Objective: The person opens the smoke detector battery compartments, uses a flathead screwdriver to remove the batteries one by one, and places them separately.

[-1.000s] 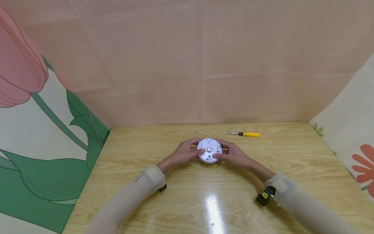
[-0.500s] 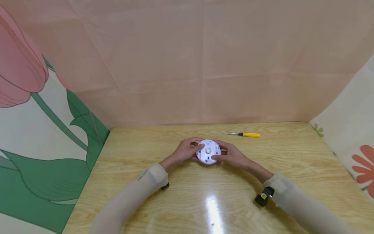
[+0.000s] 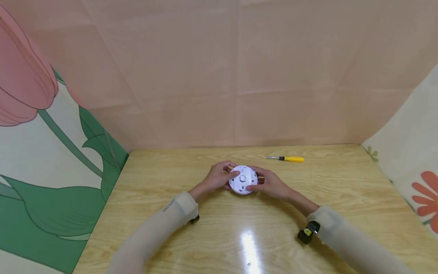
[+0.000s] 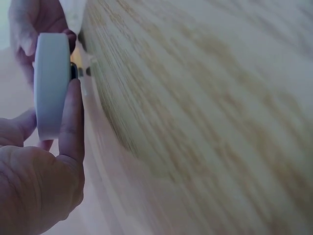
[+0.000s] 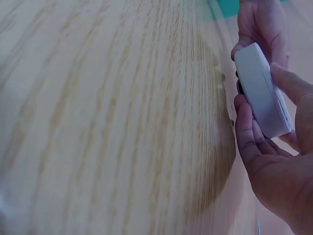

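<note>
A round white smoke detector [image 3: 243, 183] is held between both hands, its flat back with slots and a central ring turned up toward the head camera. My left hand [image 3: 215, 179] grips its left side, thumb lying on the back face and fingers underneath. On the other side my right hand [image 3: 273, 185] pinches the rim, thumb near the lower right of that face. The left wrist view has the white casing [image 4: 52, 88] edge-on, above the table, with a finger along a dark round part on its underside. A thin seam runs round the casing [image 5: 263, 95] in the right wrist view.
Behind the right hand, a screwdriver [image 3: 291, 159] with a yellow handle lies on the wooden table [image 3: 164, 171]. A pink cloth backdrop [image 3: 191, 95] hangs at the table's far edge, with flower-patterned cloth on both sides. Black wrist cameras sit at the sleeves' cuffs.
Both hands have brought the smoke detector slightly left and nearer the person. My left thumb has shifted higher on its face. The screwdriver lies where it was.
</note>
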A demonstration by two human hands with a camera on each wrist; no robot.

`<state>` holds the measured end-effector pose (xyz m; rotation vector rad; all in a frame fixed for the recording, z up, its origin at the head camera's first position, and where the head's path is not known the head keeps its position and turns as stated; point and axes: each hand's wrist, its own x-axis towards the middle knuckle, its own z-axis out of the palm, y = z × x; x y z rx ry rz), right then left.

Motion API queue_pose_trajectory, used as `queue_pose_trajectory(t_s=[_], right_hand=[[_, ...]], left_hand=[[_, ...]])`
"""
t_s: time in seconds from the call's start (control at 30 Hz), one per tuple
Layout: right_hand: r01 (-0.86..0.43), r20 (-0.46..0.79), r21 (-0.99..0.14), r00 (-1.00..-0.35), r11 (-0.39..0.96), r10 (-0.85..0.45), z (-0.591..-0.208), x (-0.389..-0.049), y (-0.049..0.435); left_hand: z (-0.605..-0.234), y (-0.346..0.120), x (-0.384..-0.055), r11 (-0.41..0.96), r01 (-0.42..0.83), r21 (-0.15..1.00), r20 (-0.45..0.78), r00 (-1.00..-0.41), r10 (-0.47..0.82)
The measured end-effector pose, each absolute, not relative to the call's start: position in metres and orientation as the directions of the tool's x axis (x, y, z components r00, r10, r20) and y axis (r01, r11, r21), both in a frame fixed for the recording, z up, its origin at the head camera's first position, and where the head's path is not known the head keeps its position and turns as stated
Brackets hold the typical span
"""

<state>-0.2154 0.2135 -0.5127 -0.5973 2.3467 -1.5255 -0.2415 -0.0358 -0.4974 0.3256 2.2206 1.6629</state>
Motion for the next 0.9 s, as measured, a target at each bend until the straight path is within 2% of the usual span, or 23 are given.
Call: queue_pose_trajectory(t_s=[0.57, 0.9], right_hand=[[-0.172, -0.015, -0.919, -0.884, 0.354, -0.468, -0.5087, -0.2153, 0.2115], [-0.178, -0.02, -0.91, -0.883, 0.374, -0.47, -0.5072, -0.2172, 0.2104]], left_hand=[[-0.4962, -0.0361, -0.24, 0.3, -0.004, 0.954, -0.122, -0.919, 0.374], [-0.4949, -0.0365, -0.2393, 0.28, -0.034, 0.96, -0.138, -0.923, 0.359]])
